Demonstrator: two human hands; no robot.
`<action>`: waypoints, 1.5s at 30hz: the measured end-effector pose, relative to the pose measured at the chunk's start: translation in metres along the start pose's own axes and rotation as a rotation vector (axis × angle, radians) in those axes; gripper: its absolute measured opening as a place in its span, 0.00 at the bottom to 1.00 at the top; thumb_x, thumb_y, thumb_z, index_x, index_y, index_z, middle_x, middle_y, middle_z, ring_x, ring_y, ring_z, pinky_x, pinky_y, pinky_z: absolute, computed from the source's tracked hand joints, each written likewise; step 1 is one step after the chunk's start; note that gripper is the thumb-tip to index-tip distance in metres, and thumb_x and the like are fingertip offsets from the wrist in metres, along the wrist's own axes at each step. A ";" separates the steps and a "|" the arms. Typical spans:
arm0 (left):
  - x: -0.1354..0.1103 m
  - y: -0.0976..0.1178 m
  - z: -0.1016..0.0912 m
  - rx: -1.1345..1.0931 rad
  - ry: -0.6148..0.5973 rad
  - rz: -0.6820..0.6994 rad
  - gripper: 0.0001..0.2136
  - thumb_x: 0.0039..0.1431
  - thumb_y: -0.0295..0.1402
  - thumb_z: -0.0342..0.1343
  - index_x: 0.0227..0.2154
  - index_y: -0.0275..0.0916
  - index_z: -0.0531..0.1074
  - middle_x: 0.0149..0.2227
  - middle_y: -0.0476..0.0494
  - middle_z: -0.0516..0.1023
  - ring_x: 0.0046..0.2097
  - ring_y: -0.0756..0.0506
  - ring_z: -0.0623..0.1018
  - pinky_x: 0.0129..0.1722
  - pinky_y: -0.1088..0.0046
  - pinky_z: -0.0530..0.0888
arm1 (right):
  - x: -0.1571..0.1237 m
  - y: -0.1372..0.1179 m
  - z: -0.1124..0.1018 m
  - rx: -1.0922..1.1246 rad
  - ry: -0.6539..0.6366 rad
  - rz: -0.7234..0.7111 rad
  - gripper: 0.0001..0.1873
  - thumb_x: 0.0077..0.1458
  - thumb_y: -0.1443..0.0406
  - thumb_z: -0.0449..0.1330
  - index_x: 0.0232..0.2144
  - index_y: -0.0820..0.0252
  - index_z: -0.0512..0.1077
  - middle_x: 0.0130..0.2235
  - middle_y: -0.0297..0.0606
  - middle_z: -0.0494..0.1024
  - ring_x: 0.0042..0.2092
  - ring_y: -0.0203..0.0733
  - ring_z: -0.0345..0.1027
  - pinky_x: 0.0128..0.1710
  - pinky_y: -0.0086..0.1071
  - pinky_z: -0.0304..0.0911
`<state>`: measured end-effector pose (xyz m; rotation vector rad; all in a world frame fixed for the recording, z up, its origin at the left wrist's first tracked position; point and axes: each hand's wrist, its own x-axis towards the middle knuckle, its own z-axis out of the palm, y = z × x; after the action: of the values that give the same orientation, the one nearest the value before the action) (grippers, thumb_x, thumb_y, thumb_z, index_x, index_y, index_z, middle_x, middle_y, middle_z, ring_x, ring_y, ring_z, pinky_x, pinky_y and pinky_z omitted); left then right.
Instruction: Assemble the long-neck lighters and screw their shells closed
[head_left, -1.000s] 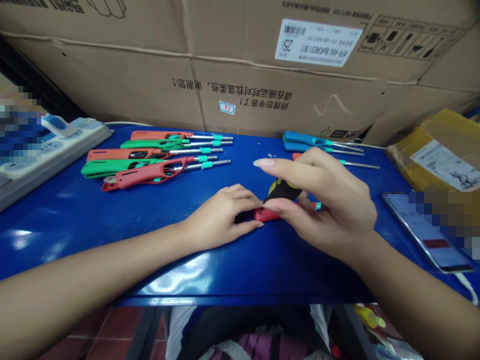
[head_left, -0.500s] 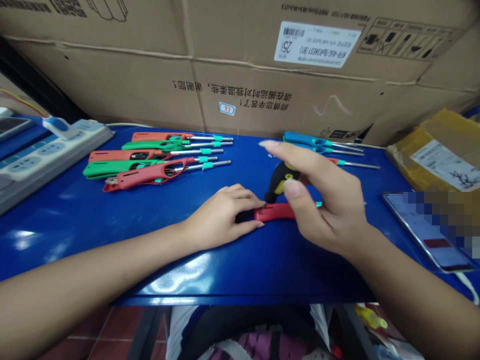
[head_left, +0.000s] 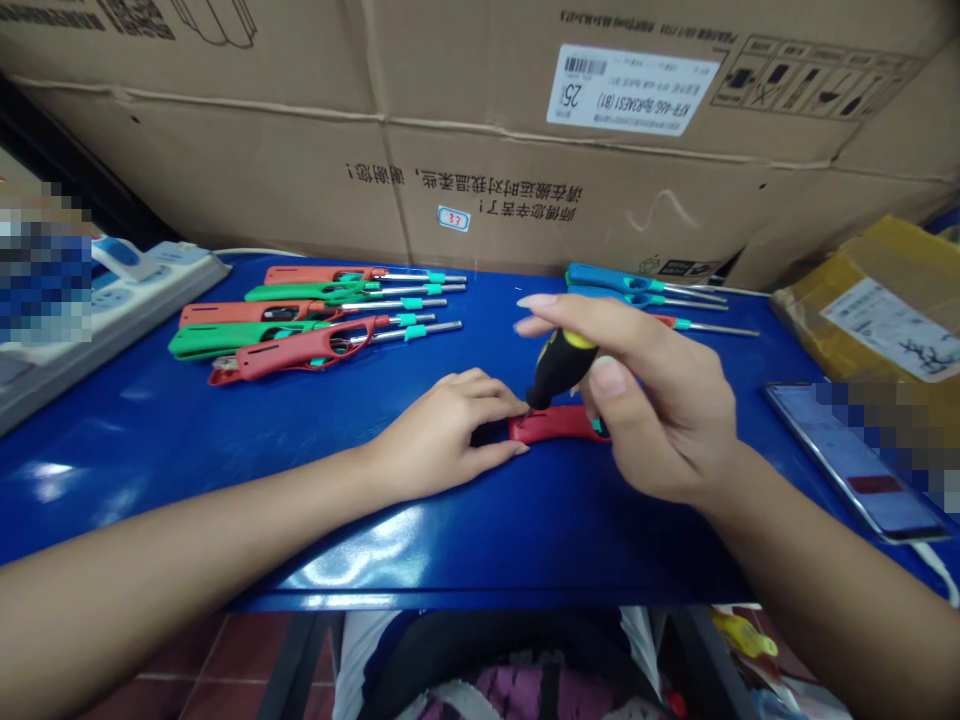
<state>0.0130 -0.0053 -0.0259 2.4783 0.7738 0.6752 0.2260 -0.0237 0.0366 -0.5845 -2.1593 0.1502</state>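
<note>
Here in the middle of the blue table (head_left: 465, 545), a red lighter (head_left: 559, 424) lies crosswise, set back from the front edge with a strip of blue top before it. The left hand (head_left: 454, 435) comes in low from the side, thumb and forefinger pinching the lighter's left end from either flank. And the right hand (head_left: 660, 405) is over the other end, fingers curled loosely round a black-and-yellow screwdriver (head_left: 559, 365), forefinger stretched out past it; the tool slants down, its tip at the handle's left end, just beside the left fingertips. The lighter's far end is hidden under the right hand. Look at the room: a bare lane of blue runs behind the knuckles, between the row of red and green lighters (head_left: 300, 345) on the left and the blue lighters (head_left: 611, 278) on the right. Tighter on the right side, where another lighter's metal nozzle (head_left: 720, 328) lies just behind the right hand and a phone (head_left: 855, 465) rests near the right wrist. At the back, the big carton (head_left: 300, 150) walls off the table; on the left, a power strip (head_left: 169, 270) bounds it.
</note>
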 end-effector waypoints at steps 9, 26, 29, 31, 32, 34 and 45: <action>-0.001 -0.001 0.002 0.009 0.025 -0.002 0.12 0.63 0.33 0.63 0.49 0.39 0.78 0.46 0.42 0.81 0.47 0.41 0.77 0.50 0.60 0.73 | 0.003 -0.003 0.002 -0.117 0.072 -0.018 0.18 0.62 0.67 0.64 0.54 0.52 0.73 0.45 0.36 0.83 0.36 0.40 0.75 0.38 0.37 0.75; 0.000 0.000 0.003 -0.021 0.033 -0.010 0.10 0.64 0.34 0.62 0.46 0.38 0.78 0.46 0.42 0.81 0.48 0.41 0.78 0.50 0.61 0.74 | 0.004 -0.010 -0.001 -0.195 0.021 0.029 0.17 0.63 0.61 0.64 0.53 0.59 0.75 0.40 0.38 0.80 0.35 0.38 0.73 0.34 0.32 0.71; 0.000 -0.001 0.002 -0.003 0.030 0.007 0.10 0.64 0.34 0.62 0.46 0.38 0.78 0.46 0.43 0.81 0.48 0.41 0.78 0.51 0.59 0.73 | 0.003 -0.009 -0.005 -0.101 -0.068 0.051 0.20 0.69 0.67 0.52 0.62 0.58 0.68 0.52 0.41 0.80 0.48 0.43 0.76 0.48 0.39 0.73; 0.000 0.000 0.002 0.002 0.029 0.008 0.08 0.63 0.34 0.63 0.43 0.38 0.79 0.46 0.43 0.81 0.48 0.40 0.78 0.50 0.59 0.73 | 0.002 -0.008 -0.007 -0.042 -0.122 0.048 0.23 0.69 0.70 0.49 0.63 0.57 0.66 0.55 0.40 0.79 0.54 0.44 0.74 0.55 0.42 0.70; 0.000 0.000 0.002 0.002 0.029 0.004 0.07 0.63 0.33 0.63 0.42 0.38 0.79 0.46 0.43 0.81 0.48 0.40 0.77 0.50 0.59 0.73 | 0.003 -0.008 -0.008 -0.036 -0.133 0.040 0.22 0.68 0.71 0.50 0.62 0.57 0.67 0.54 0.39 0.79 0.54 0.43 0.74 0.56 0.41 0.70; 0.000 0.000 0.002 -0.003 0.042 -0.001 0.07 0.62 0.33 0.64 0.42 0.38 0.79 0.45 0.43 0.81 0.47 0.41 0.78 0.49 0.60 0.74 | 0.004 -0.008 -0.008 -0.059 -0.112 0.028 0.19 0.67 0.71 0.54 0.57 0.57 0.72 0.49 0.38 0.81 0.50 0.42 0.76 0.52 0.38 0.72; 0.001 0.000 0.003 0.003 0.047 -0.004 0.08 0.62 0.34 0.64 0.42 0.40 0.79 0.45 0.43 0.81 0.47 0.41 0.78 0.50 0.61 0.74 | 0.004 -0.005 -0.010 -0.009 -0.157 0.017 0.22 0.69 0.72 0.51 0.62 0.60 0.66 0.58 0.40 0.77 0.58 0.41 0.71 0.57 0.37 0.69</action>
<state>0.0151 -0.0056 -0.0277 2.4708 0.7976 0.7336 0.2302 -0.0272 0.0475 -0.6146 -2.3077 0.2012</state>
